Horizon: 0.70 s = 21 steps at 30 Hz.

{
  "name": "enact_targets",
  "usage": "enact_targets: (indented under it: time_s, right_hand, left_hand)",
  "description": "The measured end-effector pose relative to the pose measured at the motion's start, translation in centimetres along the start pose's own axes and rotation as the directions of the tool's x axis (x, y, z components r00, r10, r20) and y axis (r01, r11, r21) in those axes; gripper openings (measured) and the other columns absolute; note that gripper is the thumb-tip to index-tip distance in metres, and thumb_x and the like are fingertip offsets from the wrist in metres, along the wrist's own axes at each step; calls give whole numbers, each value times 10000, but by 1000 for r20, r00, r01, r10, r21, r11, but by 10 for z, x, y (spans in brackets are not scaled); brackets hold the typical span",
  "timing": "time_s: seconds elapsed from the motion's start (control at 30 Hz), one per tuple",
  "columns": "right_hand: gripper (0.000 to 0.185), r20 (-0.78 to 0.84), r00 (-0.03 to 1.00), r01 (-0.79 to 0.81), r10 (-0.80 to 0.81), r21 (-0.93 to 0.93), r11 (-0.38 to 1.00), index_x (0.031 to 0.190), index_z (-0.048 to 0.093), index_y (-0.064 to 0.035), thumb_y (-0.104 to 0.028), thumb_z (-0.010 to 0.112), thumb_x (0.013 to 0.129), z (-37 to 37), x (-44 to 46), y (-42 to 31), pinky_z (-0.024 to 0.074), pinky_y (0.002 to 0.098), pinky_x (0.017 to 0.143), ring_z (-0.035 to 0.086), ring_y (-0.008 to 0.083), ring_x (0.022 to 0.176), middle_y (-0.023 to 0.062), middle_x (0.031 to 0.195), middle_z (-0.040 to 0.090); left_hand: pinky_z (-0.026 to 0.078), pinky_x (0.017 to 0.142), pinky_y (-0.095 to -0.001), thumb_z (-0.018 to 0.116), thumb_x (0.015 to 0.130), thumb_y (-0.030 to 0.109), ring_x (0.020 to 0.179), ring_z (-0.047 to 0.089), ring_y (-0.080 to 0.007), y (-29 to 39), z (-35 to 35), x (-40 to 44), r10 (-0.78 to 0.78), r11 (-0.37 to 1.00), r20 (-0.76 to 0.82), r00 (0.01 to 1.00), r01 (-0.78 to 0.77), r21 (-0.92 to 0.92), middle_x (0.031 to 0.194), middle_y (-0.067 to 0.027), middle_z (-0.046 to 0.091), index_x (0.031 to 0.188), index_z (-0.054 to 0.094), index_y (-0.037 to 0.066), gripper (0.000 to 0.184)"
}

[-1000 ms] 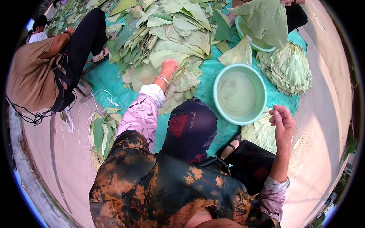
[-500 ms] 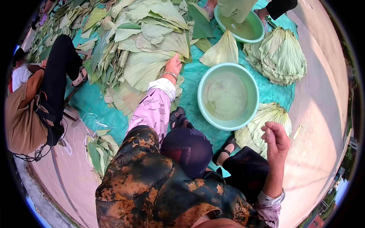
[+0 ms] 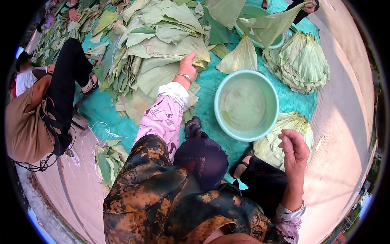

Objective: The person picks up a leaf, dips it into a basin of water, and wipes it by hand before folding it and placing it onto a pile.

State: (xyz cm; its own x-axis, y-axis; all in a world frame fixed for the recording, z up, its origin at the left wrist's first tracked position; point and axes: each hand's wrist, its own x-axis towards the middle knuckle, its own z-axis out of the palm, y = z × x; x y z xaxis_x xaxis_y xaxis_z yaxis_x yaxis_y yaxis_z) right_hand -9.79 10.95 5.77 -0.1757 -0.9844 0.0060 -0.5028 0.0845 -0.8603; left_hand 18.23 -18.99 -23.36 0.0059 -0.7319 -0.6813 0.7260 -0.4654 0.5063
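My left hand [image 3: 186, 71] reaches to the right edge of a big pile of large, flat, pale green leaves. Its fingers are closed on the edge of the top leaf [image 3: 172, 48], which is slightly raised there; the fingertips are partly hidden. My right hand [image 3: 294, 151] hovers above the lower right leaf stack [image 3: 284, 140], its fingers loosely bent, the thumb apart, nothing visible in it. Between the hands stands a light green basin [image 3: 217, 106] with shallow, cloudy water.
Beyond the basin lie a folded leaf [image 3: 239, 57] and a fanned leaf stack [image 3: 298, 63]. A co-worker's hand [image 3: 309, 6] holds a leaf [image 3: 272, 26] over a second basin [image 3: 280, 42]. Another person [image 3: 30, 130] sits at left. Blue-green tarp [image 3: 203, 97] covers the ground.
My left hand has shifted slightly, and the leaf edge at its fingers sits higher. The co-worker's leaf now stretches sideways over the far basin. My right hand stays nearly still.
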Motion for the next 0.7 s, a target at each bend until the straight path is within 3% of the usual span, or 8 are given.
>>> enact_targets:
  time_s: [0.07,0.17,0.3,0.4,0.53,0.67,0.7]
  right_hand:
    - [132,-1,999,39,-39,-19,999,959,567,1,-1,560,827,0,-2,0,445,216,592,536,97,635,46,750,591]
    - [130,9,996,91,-90,-45,995,954,565,-1,-10,568,825,3,-5,-4,441,219,598,536,99,632,48,733,585]
    - [122,56,991,125,-123,-41,991,948,559,-19,-15,564,827,12,-8,-9,445,229,610,558,107,662,63,736,595]
    - [131,101,986,141,-136,-45,989,956,555,-34,-31,568,825,22,-10,-9,453,238,619,579,131,682,82,766,613]
    - [170,131,962,248,-238,-62,967,974,551,-42,-55,590,809,37,-12,-4,468,270,623,596,184,713,111,814,612]
    - [290,172,937,319,-305,-62,946,1044,535,-60,-109,631,775,40,-31,-41,473,319,697,590,250,836,131,956,592]
    - [332,118,896,440,-428,-108,892,1067,525,-63,-128,643,764,41,-37,-52,466,327,727,577,260,874,131,993,579]
  left_hand:
    - [434,861,-436,577,832,144,1006,525,-287,9,-22,-23,-79,988,140,987,96,-118,1083,-121,555,1117,484,29,321]
    - [467,799,-437,557,839,118,950,555,-282,26,-54,-88,-38,997,217,975,51,-50,1037,-128,573,1075,512,9,264]
    - [465,864,-386,541,847,94,964,568,-264,50,-89,-163,-96,992,321,942,66,104,1065,-131,573,1105,499,-21,286]
    - [481,841,-374,539,849,92,940,581,-247,68,-77,-228,-70,960,360,930,-35,277,1051,-129,578,1074,513,-31,258]
    - [519,618,-358,597,807,84,759,607,-209,85,-41,-289,-105,944,388,916,-30,327,858,-90,610,973,568,-2,190]
    - [507,612,-337,600,810,96,753,603,-199,92,3,-347,-161,900,485,860,-74,430,876,-89,612,967,574,0,186]
    - [506,623,-337,603,811,100,773,608,-200,90,12,-357,-181,895,535,825,-88,438,897,-93,616,987,572,-3,207]
